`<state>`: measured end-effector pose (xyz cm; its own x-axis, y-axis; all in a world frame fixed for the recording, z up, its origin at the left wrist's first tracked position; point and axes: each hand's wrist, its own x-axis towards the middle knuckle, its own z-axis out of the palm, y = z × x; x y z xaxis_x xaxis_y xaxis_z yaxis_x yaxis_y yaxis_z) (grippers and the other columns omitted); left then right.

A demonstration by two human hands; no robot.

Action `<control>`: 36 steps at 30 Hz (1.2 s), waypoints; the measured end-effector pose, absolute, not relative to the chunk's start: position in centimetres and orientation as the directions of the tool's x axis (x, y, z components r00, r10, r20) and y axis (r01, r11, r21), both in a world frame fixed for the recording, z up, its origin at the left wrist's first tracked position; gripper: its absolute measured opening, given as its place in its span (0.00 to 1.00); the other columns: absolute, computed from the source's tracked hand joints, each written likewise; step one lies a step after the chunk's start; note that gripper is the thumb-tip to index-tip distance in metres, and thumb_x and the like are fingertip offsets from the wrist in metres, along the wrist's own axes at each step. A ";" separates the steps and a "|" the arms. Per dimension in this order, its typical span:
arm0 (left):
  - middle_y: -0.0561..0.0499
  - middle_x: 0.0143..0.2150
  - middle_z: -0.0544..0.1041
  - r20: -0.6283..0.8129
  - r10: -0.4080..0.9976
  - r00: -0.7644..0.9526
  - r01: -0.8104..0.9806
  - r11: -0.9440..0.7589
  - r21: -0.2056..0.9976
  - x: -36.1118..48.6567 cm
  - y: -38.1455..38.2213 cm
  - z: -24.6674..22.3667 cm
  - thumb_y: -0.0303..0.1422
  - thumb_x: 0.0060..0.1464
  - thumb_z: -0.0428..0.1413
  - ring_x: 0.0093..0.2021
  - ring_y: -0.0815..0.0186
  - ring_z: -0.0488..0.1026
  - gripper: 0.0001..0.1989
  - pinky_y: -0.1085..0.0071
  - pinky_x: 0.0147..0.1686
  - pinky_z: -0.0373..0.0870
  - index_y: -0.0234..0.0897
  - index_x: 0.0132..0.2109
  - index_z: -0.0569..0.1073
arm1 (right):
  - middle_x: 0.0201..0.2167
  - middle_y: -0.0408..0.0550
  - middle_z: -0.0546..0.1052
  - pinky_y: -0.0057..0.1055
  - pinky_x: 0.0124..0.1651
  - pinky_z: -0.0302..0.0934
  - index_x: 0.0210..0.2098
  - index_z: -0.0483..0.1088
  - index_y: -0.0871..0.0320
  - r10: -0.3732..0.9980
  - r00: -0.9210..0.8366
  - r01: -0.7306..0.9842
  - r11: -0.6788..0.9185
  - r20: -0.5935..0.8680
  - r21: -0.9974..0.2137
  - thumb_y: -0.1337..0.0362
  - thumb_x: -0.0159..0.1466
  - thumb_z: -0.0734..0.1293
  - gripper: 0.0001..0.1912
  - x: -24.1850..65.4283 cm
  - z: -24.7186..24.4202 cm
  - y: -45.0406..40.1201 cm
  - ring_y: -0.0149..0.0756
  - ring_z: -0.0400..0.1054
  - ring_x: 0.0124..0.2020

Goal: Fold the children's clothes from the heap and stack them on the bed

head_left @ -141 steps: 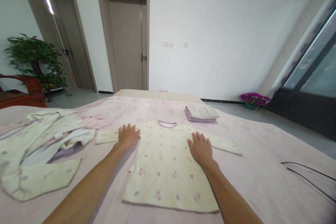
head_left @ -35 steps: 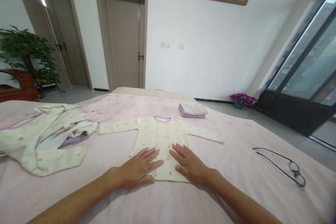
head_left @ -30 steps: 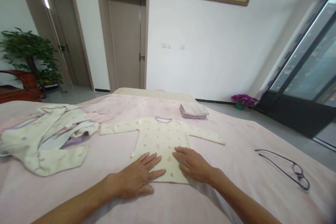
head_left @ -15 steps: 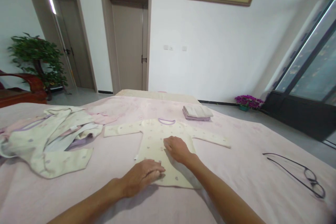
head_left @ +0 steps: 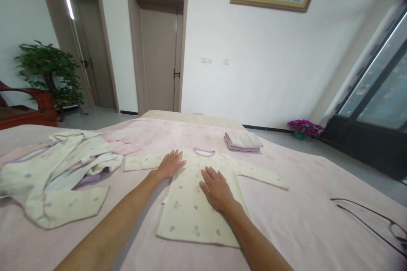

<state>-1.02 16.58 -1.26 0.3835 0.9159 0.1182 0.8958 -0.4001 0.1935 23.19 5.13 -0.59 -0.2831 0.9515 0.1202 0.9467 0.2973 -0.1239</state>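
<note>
A small cream shirt [head_left: 187, 207] with a purple neckline and small printed motifs lies spread flat, its sleeves stretched out to both sides. My left hand [head_left: 171, 164] rests with fingers spread on the shirt's left shoulder, where the sleeve begins. On the middle of the chest lies my right hand [head_left: 216, 187], palm down with its fingers apart. Neither hand holds anything.
A loose heap of clothes [head_left: 70, 169] lies at the left on the pink sheet [head_left: 305, 203]. Folded clothes [head_left: 244, 140] are stacked beyond the right sleeve. Black-framed glasses [head_left: 365, 218] lie at the right. A door, plants and a wooden chair stand farther back.
My left hand has moved from the shirt's lower left part up to the left shoulder. The fingers of my right hand have spread on the chest. The view has shifted slightly.
</note>
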 end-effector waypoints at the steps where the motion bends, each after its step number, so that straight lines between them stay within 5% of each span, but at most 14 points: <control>1: 0.37 0.72 0.52 0.109 0.916 0.386 0.897 -0.400 0.190 -1.4 16.8 -1.5 0.49 0.66 0.38 0.72 0.51 0.46 0.33 0.51 0.66 0.47 0.33 0.69 0.55 | 0.71 0.50 0.51 0.44 0.70 0.35 0.69 0.53 0.56 0.950 -0.288 0.945 0.302 0.118 -0.124 0.51 0.72 0.48 0.30 23.2 -0.5 5.1 0.41 0.41 0.71; 8: 0.42 0.73 0.48 0.076 0.926 0.370 0.914 -0.377 0.148 -5.4 16.4 -2.2 0.49 0.66 0.37 0.72 0.53 0.44 0.31 0.50 0.66 0.41 0.40 0.70 0.54 | 0.70 0.52 0.52 0.45 0.70 0.36 0.68 0.54 0.56 0.950 -0.294 0.944 0.306 0.108 -0.121 0.52 0.72 0.49 0.29 23.2 -0.2 5.2 0.41 0.42 0.71; 20: 0.41 0.73 0.49 0.057 0.998 0.021 0.998 -0.025 0.062 -13.0 14.7 -2.6 0.54 0.64 0.37 0.71 0.48 0.46 0.34 0.47 0.65 0.42 0.44 0.71 0.53 | 0.70 0.52 0.53 0.45 0.70 0.36 0.68 0.55 0.57 0.948 -0.294 0.942 0.308 0.119 -0.136 0.52 0.71 0.50 0.29 23.2 -0.3 5.3 0.42 0.42 0.71; 27: 0.31 0.70 0.54 0.117 0.974 -0.194 0.981 0.190 0.045 -13.0 14.9 -2.4 0.53 0.63 0.39 0.70 0.40 0.49 0.36 0.42 0.63 0.42 0.34 0.68 0.59 | 0.70 0.52 0.53 0.45 0.70 0.36 0.68 0.55 0.57 0.948 -0.289 0.943 0.306 0.133 -0.134 0.52 0.71 0.50 0.30 23.2 -0.7 5.4 0.43 0.43 0.71; 30: 0.33 0.70 0.54 0.212 0.968 -0.135 0.991 0.128 0.045 -10.7 14.9 -1.8 0.48 0.65 0.36 0.71 0.42 0.45 0.34 0.46 0.66 0.39 0.29 0.67 0.60 | 0.70 0.52 0.53 0.45 0.70 0.36 0.68 0.55 0.57 0.947 -0.289 0.943 0.306 0.138 -0.131 0.52 0.71 0.51 0.30 23.1 -0.8 5.4 0.43 0.43 0.71; 36: 0.47 0.72 0.54 0.203 0.926 0.318 0.929 -0.347 0.128 -3.7 16.1 -1.3 0.48 0.66 0.36 0.72 0.56 0.45 0.30 0.56 0.67 0.45 0.41 0.69 0.57 | 0.70 0.52 0.52 0.46 0.70 0.36 0.68 0.55 0.57 0.950 -0.285 0.945 0.301 0.126 -0.132 0.52 0.71 0.50 0.30 23.1 -0.6 5.3 0.44 0.42 0.71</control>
